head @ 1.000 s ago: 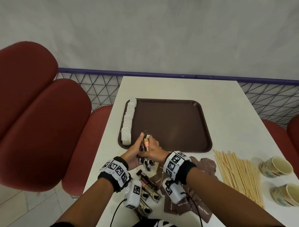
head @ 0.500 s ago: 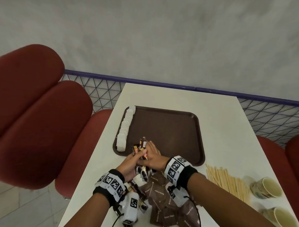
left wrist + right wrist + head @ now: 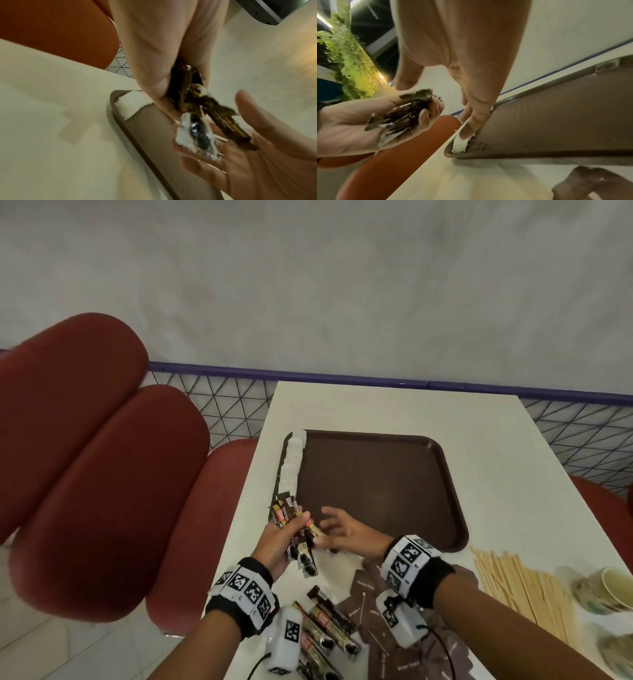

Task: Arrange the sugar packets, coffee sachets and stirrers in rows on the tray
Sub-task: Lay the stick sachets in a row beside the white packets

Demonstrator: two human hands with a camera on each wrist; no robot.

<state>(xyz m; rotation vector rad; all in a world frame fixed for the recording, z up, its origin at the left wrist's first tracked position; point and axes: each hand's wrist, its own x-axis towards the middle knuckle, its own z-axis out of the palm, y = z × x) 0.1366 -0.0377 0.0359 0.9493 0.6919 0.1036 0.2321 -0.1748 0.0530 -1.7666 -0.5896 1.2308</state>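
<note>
My left hand [image 3: 291, 527] grips a bundle of dark coffee sachets [image 3: 298, 537] just off the near left corner of the brown tray [image 3: 376, 491]. In the left wrist view the sachets [image 3: 193, 108] fan out from between thumb and fingers. My right hand [image 3: 337, 529] is open beside the bundle, fingers spread over the tray's near edge, holding nothing. A row of white sugar packets [image 3: 295, 460] lies along the tray's left side. Wooden stirrers [image 3: 524, 587] lie in a pile on the table at the right.
More coffee sachets [image 3: 329, 628] and brown packets [image 3: 370, 607] lie on the white table [image 3: 376, 405] near my wrists. Paper cups [image 3: 613, 587] stand at the far right. Red padded seats [image 3: 102, 474] flank the table on the left.
My right hand has let go of the sachet bundle and opened. The left hand keeps the bundle and has shifted slightly left. The head view has tilted up.
</note>
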